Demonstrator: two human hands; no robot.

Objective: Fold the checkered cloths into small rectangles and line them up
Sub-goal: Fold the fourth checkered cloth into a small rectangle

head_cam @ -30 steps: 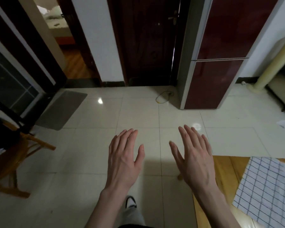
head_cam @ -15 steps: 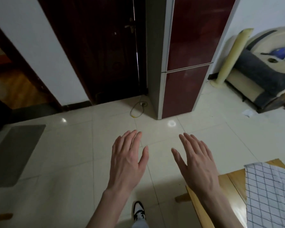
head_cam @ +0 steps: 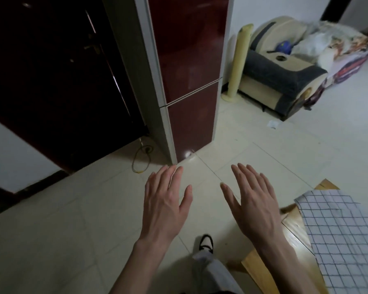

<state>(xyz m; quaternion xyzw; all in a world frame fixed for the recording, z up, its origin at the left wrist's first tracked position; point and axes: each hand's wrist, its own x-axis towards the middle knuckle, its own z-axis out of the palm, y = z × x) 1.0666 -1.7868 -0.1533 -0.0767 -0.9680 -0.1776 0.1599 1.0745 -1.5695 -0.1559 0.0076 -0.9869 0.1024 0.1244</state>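
Neither grip holds anything: left hand (head_cam: pixel 165 205), right hand (head_cam: pixel 254 205) flat, seemingly midair.

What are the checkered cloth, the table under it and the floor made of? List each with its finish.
Checkered cloth: thin woven fabric, matte, judging by soft creases and a printed grid.
Table: wood, likely varnished; visible grain and a warm sheen.
Floor: glazed tile, probably ceramic; grout lines and glossy reflections.

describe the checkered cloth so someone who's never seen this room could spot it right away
Start at the tall dark red fridge and come down right across the pale tiled floor to the wooden table. The checkered cloth lies spread on it, right of the right hand. It alone is white with a thin dark grid.
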